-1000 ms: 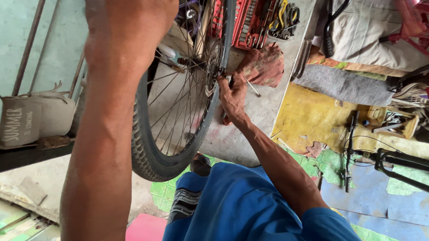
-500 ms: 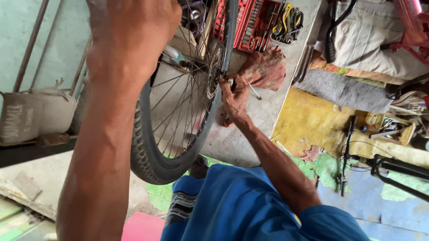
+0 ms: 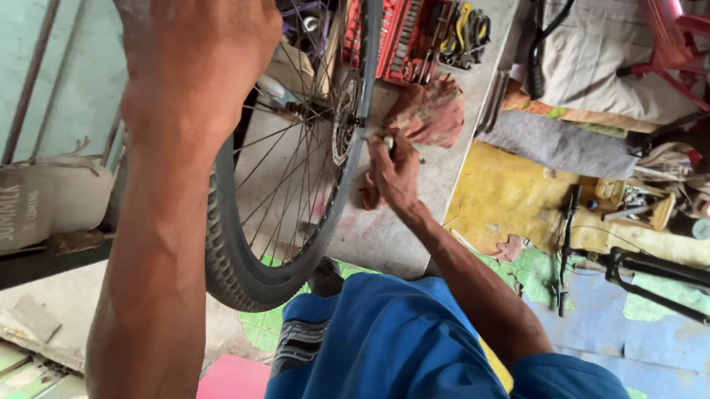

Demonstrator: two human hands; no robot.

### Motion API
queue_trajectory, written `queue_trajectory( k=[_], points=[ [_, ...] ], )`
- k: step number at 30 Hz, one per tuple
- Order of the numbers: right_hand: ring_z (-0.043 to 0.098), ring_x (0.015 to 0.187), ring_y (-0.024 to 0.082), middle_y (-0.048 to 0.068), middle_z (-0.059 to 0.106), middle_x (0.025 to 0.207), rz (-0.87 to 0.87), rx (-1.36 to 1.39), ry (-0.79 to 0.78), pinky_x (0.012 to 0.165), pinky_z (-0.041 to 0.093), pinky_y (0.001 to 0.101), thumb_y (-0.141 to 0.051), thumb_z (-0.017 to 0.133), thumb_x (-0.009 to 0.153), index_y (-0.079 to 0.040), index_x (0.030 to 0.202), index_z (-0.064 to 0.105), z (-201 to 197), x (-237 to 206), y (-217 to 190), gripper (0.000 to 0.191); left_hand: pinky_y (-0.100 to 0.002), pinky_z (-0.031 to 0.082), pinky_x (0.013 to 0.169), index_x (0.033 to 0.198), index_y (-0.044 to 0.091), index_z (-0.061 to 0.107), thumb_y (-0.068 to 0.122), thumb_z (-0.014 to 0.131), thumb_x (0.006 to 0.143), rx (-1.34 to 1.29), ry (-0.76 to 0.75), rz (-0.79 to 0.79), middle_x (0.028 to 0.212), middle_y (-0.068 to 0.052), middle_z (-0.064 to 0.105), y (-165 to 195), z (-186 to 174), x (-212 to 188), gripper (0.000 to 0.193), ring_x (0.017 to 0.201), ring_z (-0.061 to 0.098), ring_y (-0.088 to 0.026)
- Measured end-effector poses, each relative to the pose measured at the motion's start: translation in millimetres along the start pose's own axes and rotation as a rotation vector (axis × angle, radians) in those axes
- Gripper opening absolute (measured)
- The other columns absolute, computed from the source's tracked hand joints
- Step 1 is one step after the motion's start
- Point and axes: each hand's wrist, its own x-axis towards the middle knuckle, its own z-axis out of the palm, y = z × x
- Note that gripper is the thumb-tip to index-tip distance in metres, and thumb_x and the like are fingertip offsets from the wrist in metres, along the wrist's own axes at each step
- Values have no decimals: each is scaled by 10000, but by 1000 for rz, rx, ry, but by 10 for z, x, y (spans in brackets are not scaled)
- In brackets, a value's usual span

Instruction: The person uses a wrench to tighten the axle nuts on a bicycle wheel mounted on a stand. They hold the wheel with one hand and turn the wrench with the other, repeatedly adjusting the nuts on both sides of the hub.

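Left hand (image 3: 198, 45) clenched at the top of the bicycle wheel (image 3: 293, 165), which stands upright over the floor. Right hand (image 3: 392, 173) grasps a small tool at the hub (image 3: 346, 123); red rag (image 3: 427, 111) just beyond.

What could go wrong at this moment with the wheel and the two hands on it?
1. The right hand works close against the hub and spokes; if the bicycle wheel turns, its fingers might get pinched.
2. The left hand alone steadies the wheel at its top; a slip may let it tip toward the red tool case.
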Motion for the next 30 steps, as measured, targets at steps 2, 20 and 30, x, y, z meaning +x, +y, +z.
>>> queue_trajectory(
  k=[2, 20, 30],
  points=[
    [406, 543, 31, -44, 483, 696, 186, 382, -18, 469, 341, 240, -192, 628, 1049, -63, 929, 547, 122, 4, -87, 194, -436, 433, 823, 979, 113, 577, 50, 604, 977, 25, -15, 38, 907, -61, 542, 61, -40, 11, 68, 853, 573, -248],
    [388, 470, 78, -7, 449, 632, 391, 606, 117, 408, 332, 284, -199, 645, 996, -88, 779, 471, 413, -24, -361, 299, -462, 401, 869, 987, 143, 608, 39, 644, 892, 110, -98, 60, 924, -30, 534, 178, -109, 29, 146, 906, 550, -219],
    [376, 490, 81, 14, 488, 696, 597, 780, 20, 413, 313, 279, -136, 640, 972, -86, 827, 485, 310, 104, -239, 218, -471, 395, 852, 980, 152, 614, 83, 659, 876, 105, -105, 54, 908, -19, 540, 197, -117, 15, 133, 917, 553, -227]
  ],
)
